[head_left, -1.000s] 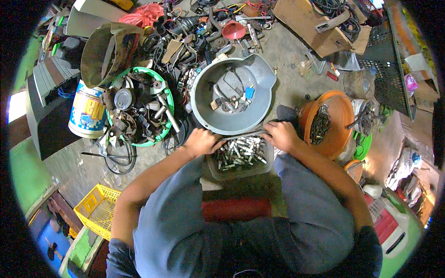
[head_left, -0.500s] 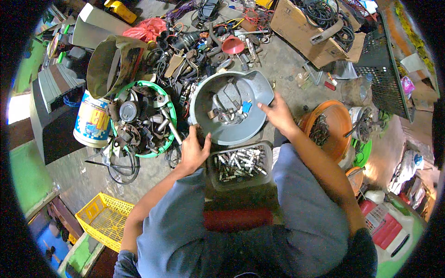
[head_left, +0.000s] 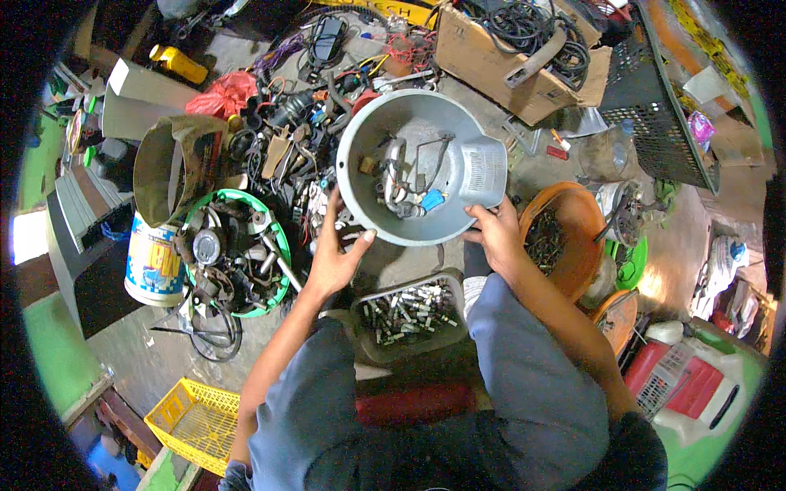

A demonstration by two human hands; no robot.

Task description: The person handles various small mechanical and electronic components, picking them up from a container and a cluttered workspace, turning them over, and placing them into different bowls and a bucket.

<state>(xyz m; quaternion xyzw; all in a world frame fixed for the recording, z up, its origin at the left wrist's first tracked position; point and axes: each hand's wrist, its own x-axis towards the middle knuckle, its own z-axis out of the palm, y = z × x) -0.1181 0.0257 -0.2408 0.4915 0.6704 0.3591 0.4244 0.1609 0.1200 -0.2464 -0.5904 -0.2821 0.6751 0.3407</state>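
Plainly, left hand (head_left: pixel 334 260) and right hand (head_left: pixel 499 237), apart, clasp a round grey plastic basin (head_left: pixel 442 222); a white-and-blue cylindrical tub (head_left: pixel 153 266) bears yellow lettering (head_left: pixel 164 262).

Around me the grey floor (head_left: pixel 135 353) looks scuffed; a green wall (head_left: pixel 51 340) runs along its left edge, bright white light (head_left: pixel 29 237) breaking in. A warm gleam (head_left: pixel 653 283) shines toward the right edge.

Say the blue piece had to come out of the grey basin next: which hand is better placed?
Probably the right hand: both hands hold the basin, but its thumb is closer to the blue piece than the left hand is.
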